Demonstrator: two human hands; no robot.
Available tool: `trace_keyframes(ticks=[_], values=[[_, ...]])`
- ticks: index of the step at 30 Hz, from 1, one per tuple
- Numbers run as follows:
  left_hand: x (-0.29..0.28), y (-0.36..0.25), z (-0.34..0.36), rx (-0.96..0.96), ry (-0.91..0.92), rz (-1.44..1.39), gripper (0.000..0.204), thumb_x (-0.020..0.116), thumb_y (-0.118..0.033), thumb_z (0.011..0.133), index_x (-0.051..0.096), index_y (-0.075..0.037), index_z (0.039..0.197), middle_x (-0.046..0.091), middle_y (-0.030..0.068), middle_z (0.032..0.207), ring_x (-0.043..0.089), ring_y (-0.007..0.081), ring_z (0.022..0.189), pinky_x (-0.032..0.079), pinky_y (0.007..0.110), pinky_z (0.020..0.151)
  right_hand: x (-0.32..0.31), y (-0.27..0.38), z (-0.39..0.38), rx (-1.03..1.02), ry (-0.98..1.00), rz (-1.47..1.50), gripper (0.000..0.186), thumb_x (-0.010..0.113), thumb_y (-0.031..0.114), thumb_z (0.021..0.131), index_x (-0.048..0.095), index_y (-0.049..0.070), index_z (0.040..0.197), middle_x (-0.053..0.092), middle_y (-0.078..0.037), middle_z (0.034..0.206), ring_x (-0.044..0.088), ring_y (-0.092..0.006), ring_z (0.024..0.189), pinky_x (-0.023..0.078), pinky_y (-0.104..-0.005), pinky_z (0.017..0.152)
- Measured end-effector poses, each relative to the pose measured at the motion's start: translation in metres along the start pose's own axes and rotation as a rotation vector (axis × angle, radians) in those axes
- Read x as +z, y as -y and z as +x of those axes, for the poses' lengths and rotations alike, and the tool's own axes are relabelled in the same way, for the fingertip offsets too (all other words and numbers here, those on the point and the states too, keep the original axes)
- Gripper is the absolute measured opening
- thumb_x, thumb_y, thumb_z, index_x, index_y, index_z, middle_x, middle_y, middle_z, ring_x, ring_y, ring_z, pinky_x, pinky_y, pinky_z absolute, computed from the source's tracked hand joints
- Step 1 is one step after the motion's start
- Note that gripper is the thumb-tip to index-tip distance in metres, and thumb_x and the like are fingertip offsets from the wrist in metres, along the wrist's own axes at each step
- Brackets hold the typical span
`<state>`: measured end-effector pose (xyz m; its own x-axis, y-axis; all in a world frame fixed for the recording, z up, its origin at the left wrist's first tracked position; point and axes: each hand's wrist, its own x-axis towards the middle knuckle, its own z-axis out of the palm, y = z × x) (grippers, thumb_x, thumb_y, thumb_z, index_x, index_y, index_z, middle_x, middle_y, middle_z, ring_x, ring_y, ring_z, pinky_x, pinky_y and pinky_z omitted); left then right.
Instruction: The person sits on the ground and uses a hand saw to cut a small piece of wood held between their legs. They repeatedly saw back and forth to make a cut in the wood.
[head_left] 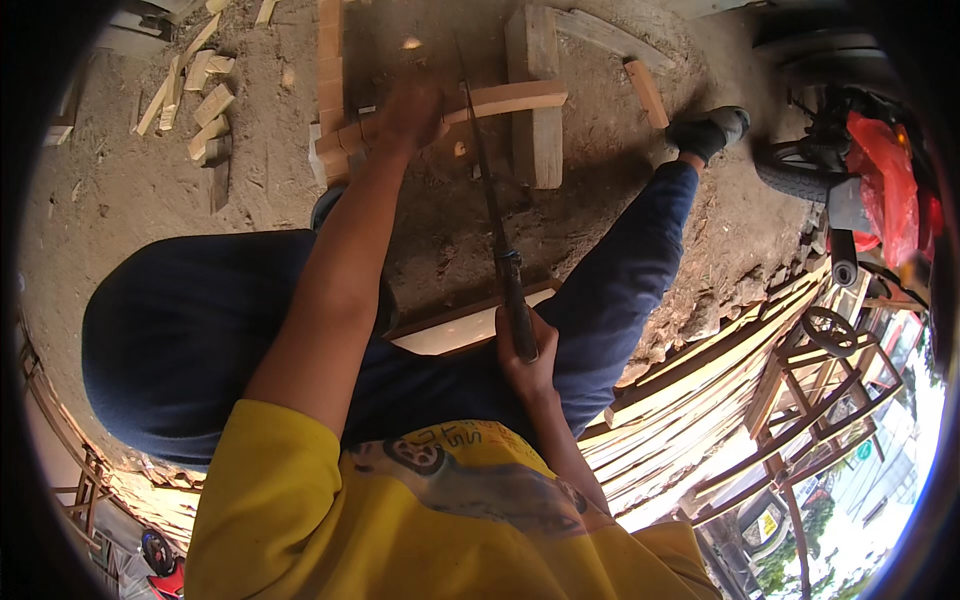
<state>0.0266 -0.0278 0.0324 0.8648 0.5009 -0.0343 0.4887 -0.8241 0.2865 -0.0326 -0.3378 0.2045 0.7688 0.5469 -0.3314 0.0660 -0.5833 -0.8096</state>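
A pale wooden strip (515, 97) lies crosswise over a thick timber block (540, 140) and a long upright-running plank (331, 70). My left hand (410, 112) is closed over the strip near its middle; the fingers are partly hidden and blurred. My right hand (527, 360) grips the dark straight handle of a long-bladed hand tool (490, 200). Its narrow blade points away from me and crosses the strip just right of my left hand. Seen edge-on, the blade does not show whether it is a saw or a machete.
Short wood offcuts (212, 105) lie on the dirt at far left, another piece (646, 93) beside my shod foot (710, 130). A motorbike with a red plastic bag (885, 185) stands at right. Stacked boards (690, 400) and a wooden frame (800, 430) are at lower right.
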Motion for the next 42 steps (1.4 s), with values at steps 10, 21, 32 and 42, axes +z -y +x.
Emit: trace_keyframes(ticks=[10, 21, 32, 42], values=[[0.013, 0.008, 0.004, -0.035, 0.053, -0.072, 0.026, 0.071, -0.025, 0.076, 0.068, -0.005, 0.092, 0.068, 0.0167, 0.092, 0.066, 0.0319, 0.090, 0.054, 0.044, 0.078, -0.004, 0.004, -0.018, 0.026, -0.043, 0.050, 0.020, 0.061, 0.009, 0.090, 0.055, -0.002, 0.074, 0.046, 0.001, 0.059, 0.039, -0.0034, 0.058, 0.034, -0.0266, 0.049], [0.003, 0.003, -0.003, -0.003, 0.039, -0.051, 0.025, 0.071, -0.024, 0.075, 0.068, -0.005, 0.091, 0.068, 0.0164, 0.090, 0.067, 0.0314, 0.086, 0.054, 0.043, 0.077, -0.003, 0.001, -0.009, -0.012, -0.032, 0.017, 0.015, 0.062, 0.006, 0.089, 0.057, -0.002, 0.077, 0.049, 0.001, 0.060, 0.042, -0.0032, 0.061, 0.037, -0.0262, 0.051], [0.011, 0.007, -0.006, -0.022, -0.100, -0.099, 0.027, 0.072, -0.021, 0.074, 0.066, -0.005, 0.095, 0.066, 0.0147, 0.093, 0.066, 0.0316, 0.089, 0.055, 0.043, 0.076, -0.002, -0.005, 0.007, -0.039, -0.010, 0.039, 0.013, 0.062, 0.004, 0.088, 0.057, -0.002, 0.078, 0.048, 0.002, 0.061, 0.042, -0.0029, 0.062, 0.037, -0.0259, 0.051], [0.006, -0.001, -0.007, -0.039, -0.026, -0.072, 0.026, 0.073, -0.022, 0.074, 0.066, -0.007, 0.094, 0.067, 0.0139, 0.093, 0.066, 0.0316, 0.090, 0.054, 0.042, 0.079, -0.001, -0.010, 0.009, -0.053, -0.035, 0.016, 0.012, 0.063, 0.006, 0.087, 0.059, -0.002, 0.080, 0.051, 0.001, 0.062, 0.043, -0.0028, 0.061, 0.037, -0.0256, 0.051]])
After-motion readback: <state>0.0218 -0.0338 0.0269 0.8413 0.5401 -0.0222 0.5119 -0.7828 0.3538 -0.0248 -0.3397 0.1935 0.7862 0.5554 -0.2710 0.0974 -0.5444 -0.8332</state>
